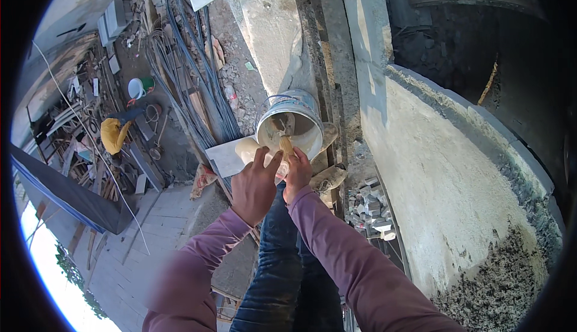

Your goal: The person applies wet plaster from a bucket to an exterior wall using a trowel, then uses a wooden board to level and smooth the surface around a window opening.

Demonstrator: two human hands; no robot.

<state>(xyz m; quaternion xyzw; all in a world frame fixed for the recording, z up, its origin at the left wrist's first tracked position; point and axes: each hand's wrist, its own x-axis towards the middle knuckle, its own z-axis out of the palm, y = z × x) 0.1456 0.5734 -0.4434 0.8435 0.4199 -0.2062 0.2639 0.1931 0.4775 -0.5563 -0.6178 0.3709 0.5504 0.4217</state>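
Observation:
Close above the bucket's near rim, both my hands work side by side. My left hand [255, 188] is bent over a pale, partly see-through container [246, 148], its fingers curled across it and hiding most of its shape. Between thumb and fingers, my right hand [297, 177] grips a short tan thing [286, 146] like a brush head or wooden handle; its exact kind is unclear. Beyond them a white, mortar-smeared bucket [300, 102] is tilted with its mouth toward me, some grey residue and a shadowed tool-like shape inside.
A rough concrete wall [445, 170] curves along the right. Bundled steel rods [207, 73] run at the left of a concrete beam [270, 31]. Below left, a person in a yellow top [112, 135] bends among timber scraps. Broken rubble [369, 209] lies lower right.

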